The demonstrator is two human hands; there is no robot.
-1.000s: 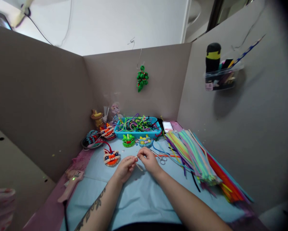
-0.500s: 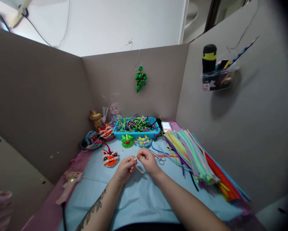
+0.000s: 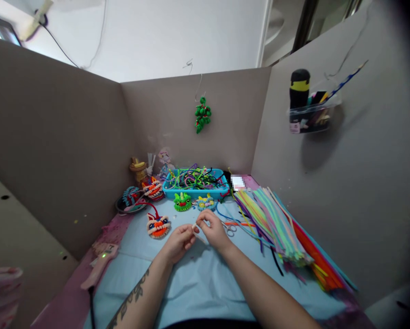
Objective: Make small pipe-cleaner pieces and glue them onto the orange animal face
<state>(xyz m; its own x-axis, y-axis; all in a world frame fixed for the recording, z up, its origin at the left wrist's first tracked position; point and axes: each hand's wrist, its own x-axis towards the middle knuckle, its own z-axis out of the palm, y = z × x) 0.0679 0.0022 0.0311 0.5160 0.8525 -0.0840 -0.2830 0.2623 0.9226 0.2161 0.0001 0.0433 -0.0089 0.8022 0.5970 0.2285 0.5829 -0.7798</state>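
My left hand [image 3: 181,240] and my right hand [image 3: 212,228] meet above the middle of the light blue cloth [image 3: 205,283]. Between their fingertips is a short white pipe cleaner [image 3: 194,226], bent near its end, and both hands pinch it. A pale tail of it slants down to the right under my right hand. Left of my left hand lies an orange and cream lion-head figure [image 3: 158,225] made of pipe cleaners, with a red loop. Just beyond my hands sit a green figure [image 3: 182,202] and a blue and yellow figure [image 3: 206,202]. Scissors [image 3: 231,229] lie right of my right hand.
A blue basket [image 3: 196,193] of tangled pipe cleaners stands at the back. Bundled pastel pipe cleaners [image 3: 276,224] cover the right side. A pink hot glue gun [image 3: 100,267] lies at left, near a dark bowl [image 3: 131,209]. Grey panels [image 3: 198,137] enclose three sides.
My fingers have shifted slightly on the white pipe cleaner, and its free tail lies at a slightly different angle. The whole view has moved a little. Both hands keep their pinch.
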